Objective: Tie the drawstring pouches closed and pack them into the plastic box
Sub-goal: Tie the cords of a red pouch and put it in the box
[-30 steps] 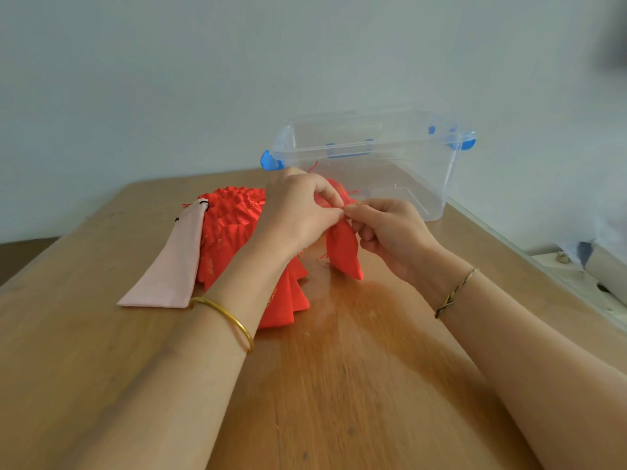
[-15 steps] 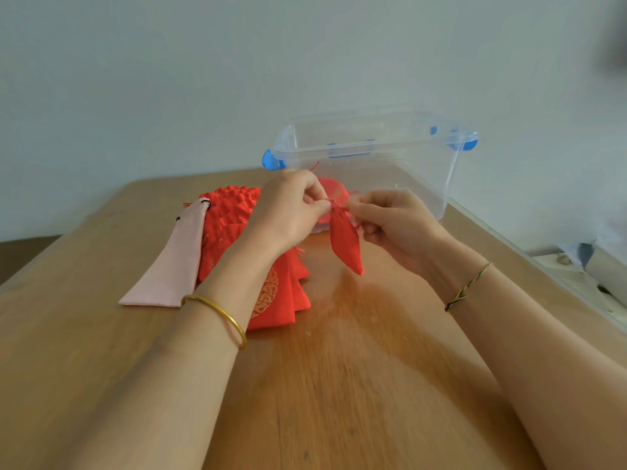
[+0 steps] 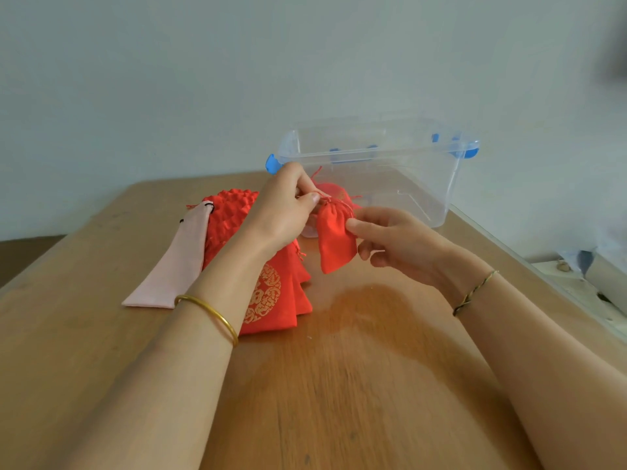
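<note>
The small red pouch (image 3: 336, 239) is in the air above the tabletop (image 3: 339, 385), just before the plastic box (image 3: 441, 184). The left hand (image 3: 285, 212) pinches the drawstring (image 3: 325, 197) at the gathered neck, and the right hand (image 3: 397, 242) holds the body with curled fingers (image 3: 359, 227). For a good knot, I think the cord needs a steady pull while the neck is held firm.

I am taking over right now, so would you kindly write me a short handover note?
Left hand pinches the cord at the neck of a red pouch; right hand holds its body, above the table.
Neck gathered; knot not visible.
Box stands open behind them; another pouch seems to lie inside.
Left: finish this one, pack it, then the red pile and the pink pouch.
</note>
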Motion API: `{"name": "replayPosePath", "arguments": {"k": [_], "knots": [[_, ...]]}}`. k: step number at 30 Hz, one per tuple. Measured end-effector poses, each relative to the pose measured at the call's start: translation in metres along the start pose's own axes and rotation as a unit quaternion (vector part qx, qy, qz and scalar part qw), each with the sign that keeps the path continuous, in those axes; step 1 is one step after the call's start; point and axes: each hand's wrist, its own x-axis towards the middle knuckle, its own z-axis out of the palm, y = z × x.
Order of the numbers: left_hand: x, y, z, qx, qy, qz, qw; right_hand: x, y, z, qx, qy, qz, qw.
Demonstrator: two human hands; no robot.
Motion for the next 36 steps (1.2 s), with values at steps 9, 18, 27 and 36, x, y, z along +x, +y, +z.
{"name": "replayPosePath", "arguments": {"k": [9, 18, 27, 36], "knots": [[0.019, -0.004, -0.025, -0.081, 0.098, -0.04, 0.991, 0.013, -0.075, -0.005, -0.084, 0.151, -0.094, 0.98], [0.036, -0.072, -0.074, 0.326, 0.176, -0.186, 0.91, 0.123, -0.121, -0.014, -0.344, 0.22, 0.001, 0.913], [0.037, -0.119, -0.079, 0.321, 0.165, -0.245, 0.9, 0.117, -0.114, -0.003, -0.347, 0.291, -0.063, 0.889], [0.017, -0.081, -0.091, 0.284, 0.27, -0.186, 0.901, 0.065, -0.098, 0.037, -0.247, 0.21, -0.166, 0.931]]}}
